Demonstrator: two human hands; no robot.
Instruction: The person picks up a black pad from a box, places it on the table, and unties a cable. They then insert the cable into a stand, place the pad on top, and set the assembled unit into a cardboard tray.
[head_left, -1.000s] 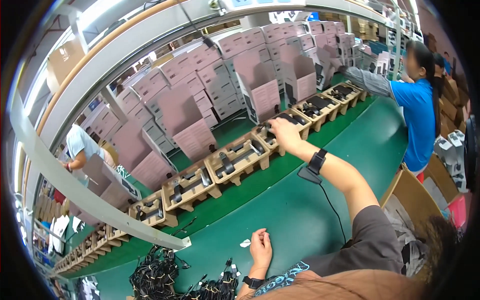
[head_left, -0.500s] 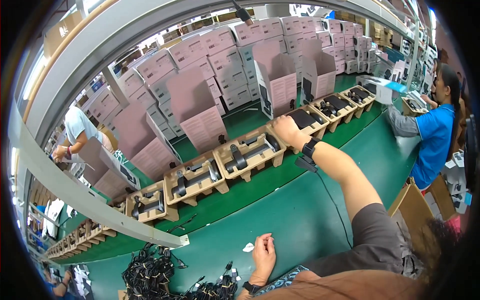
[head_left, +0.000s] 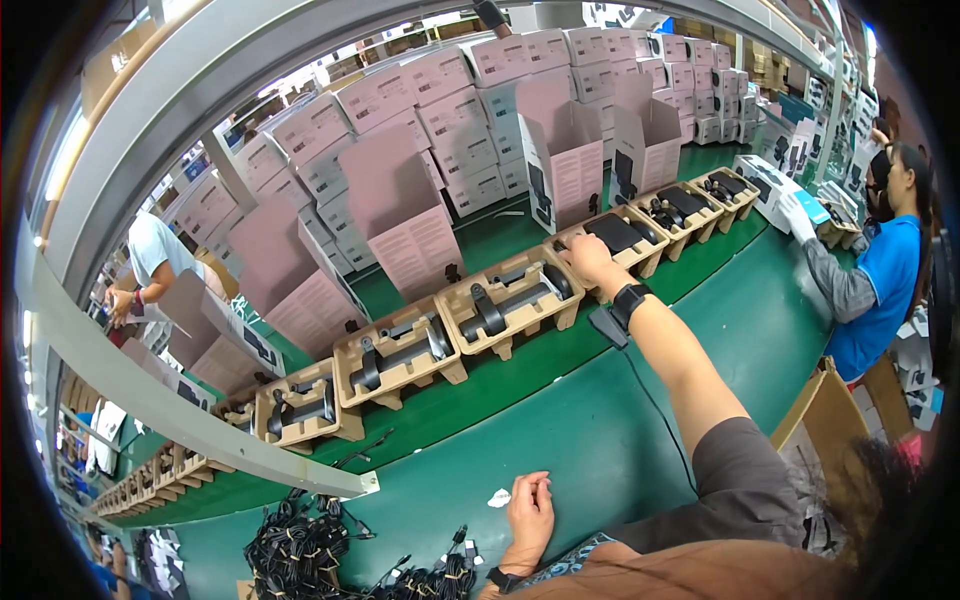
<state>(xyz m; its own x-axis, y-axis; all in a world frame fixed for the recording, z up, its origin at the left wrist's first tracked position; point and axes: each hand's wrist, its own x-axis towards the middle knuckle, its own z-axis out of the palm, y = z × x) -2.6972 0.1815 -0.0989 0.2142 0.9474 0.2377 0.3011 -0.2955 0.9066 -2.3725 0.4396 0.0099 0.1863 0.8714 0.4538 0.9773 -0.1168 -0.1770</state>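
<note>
My right hand [head_left: 590, 262] reaches into the left end of a brown moulded pulp tray [head_left: 640, 262], its fingers bent down together. Their tips are hidden, so what they grip, if anything, does not show. A flat black panel [head_left: 614, 232] lies in that tray beside the fingers. Below my right wrist is a dark flat device [head_left: 608, 326] with a black cable [head_left: 655, 410] trailing over the bench. Palm partly up, my left hand [head_left: 531, 510] rests on the green bench with loosely curled fingers and nothing in it, near a small white scrap [head_left: 499, 497].
More pulp trays with black parts [head_left: 508, 308] line the green belt [head_left: 480, 385]. Open pink-and-white boxes [head_left: 410, 240] stand behind them, before stacked cartons [head_left: 455, 135]. Bundled black cables [head_left: 295, 545] lie front left, beneath a metal frame bar [head_left: 300, 465]. A co-worker [head_left: 875, 290] handles a box at right.
The trays and open boxes have shifted slightly right along the belt. My right hand has moved slightly right with its tray. The co-worker's box has come down; my left hand stays nearly still.
</note>
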